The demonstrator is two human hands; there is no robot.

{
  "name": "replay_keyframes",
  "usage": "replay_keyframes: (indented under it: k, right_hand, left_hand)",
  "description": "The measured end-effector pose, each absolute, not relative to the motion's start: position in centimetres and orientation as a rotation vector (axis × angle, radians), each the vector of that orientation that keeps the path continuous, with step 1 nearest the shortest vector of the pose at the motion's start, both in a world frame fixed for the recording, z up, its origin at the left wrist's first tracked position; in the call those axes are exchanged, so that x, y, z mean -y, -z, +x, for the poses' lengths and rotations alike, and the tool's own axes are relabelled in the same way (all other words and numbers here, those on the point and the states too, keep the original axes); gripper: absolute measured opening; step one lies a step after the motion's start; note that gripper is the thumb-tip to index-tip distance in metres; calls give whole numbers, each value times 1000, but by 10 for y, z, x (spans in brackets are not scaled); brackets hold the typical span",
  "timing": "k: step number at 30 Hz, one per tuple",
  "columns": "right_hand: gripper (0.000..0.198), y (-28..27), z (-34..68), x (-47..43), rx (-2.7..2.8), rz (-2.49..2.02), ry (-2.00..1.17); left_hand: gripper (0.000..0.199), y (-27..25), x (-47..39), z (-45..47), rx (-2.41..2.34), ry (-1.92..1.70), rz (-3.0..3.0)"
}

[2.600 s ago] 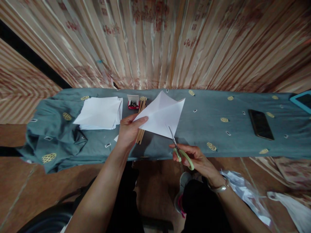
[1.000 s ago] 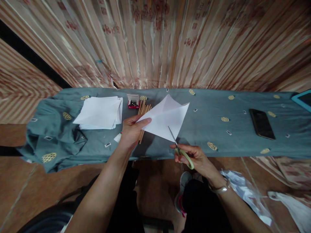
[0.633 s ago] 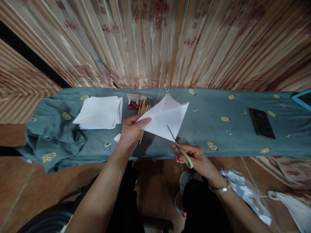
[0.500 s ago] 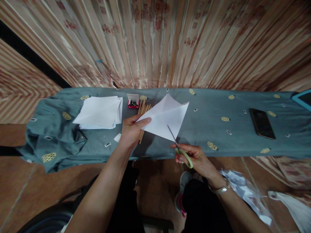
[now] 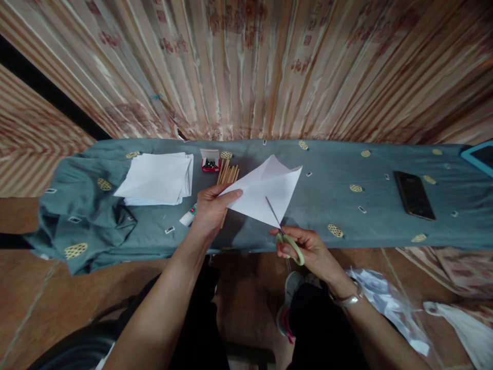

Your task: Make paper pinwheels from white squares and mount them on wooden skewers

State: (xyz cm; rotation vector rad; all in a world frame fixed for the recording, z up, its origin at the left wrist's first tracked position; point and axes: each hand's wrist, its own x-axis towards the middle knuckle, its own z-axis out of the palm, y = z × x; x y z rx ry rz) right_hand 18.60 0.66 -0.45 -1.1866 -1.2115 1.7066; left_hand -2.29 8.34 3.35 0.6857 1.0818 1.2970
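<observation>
Sticks (image 5: 228,173) partly behind paper (image 5: 265,187) and left hand (image 5: 211,209)

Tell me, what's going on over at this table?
A person's left hand grips a creased piece of white paper, and the right hand holds green-handled scissors with a blade across the paper near its lower corner; how far any cut goes isn't clear. Wooden sticks lie partly hidden by the left hand and paper. Off to the left sit an open red box and a paper stack.
</observation>
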Motion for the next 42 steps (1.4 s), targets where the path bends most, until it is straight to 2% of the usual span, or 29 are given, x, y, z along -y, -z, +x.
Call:
replay_keyframes:
  k: [9,42]
  right_hand:
    - [38,3,185,-8,1239,-1143,-1710]
    - [36,-1,186,-9,1283,-1209,-1652]
  left_hand:
    - [30,-23,-82,-23,-1124,-1244,733]
    - [28,-18,-81,-20,-1107,-1224,749]
